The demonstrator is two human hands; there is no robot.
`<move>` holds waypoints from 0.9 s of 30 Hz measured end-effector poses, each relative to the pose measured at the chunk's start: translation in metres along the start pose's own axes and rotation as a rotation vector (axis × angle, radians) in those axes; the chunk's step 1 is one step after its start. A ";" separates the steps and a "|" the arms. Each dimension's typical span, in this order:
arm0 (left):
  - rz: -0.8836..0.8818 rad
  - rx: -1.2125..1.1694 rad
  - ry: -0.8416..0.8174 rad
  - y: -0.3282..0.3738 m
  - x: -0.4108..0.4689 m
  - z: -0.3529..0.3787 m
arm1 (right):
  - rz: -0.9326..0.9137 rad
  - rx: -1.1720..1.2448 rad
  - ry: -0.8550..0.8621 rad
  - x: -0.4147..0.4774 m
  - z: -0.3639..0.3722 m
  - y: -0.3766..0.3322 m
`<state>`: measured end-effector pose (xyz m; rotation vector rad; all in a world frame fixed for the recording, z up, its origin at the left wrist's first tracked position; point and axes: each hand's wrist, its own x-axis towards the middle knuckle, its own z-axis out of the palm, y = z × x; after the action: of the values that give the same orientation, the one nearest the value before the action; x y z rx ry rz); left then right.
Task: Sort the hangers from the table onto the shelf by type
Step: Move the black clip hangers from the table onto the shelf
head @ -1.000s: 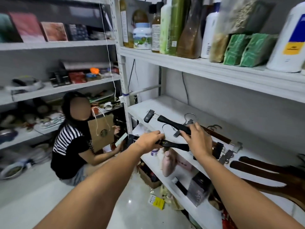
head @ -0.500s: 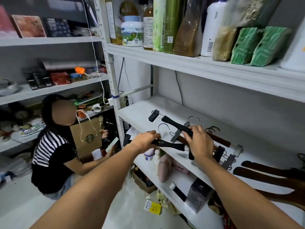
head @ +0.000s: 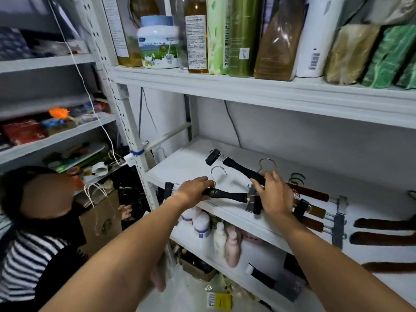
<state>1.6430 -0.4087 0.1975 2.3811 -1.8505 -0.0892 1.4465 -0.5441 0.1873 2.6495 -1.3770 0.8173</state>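
Two black clip hangers with steel hooks are in hand over the white shelf (head: 180, 163). The left hand (head: 193, 190) is closed around the bar of the nearer black hanger (head: 227, 194), which sits at the shelf's front edge. The right hand (head: 273, 194) has its fingers curled loosely over the farther black hanger (head: 243, 170), which angles toward the back; whether they grip it firmly I cannot tell. To place these well, I would lay both flat and parallel, hooks to the rear, just beside the brown wooden clip hangers (head: 310, 194) without tangling the clips. The right palm hides where the two black bars meet. Dark brown plain hangers (head: 382, 224) near the shelf's right end are cut off by the frame.
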 end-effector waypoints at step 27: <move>-0.004 0.185 0.012 -0.119 0.158 0.044 | -0.068 0.044 0.082 0.112 0.105 -0.019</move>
<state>1.7908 -0.5357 0.1426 2.4984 -1.9261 0.0997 1.5581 -0.6454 0.1539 2.6463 -1.2566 0.9475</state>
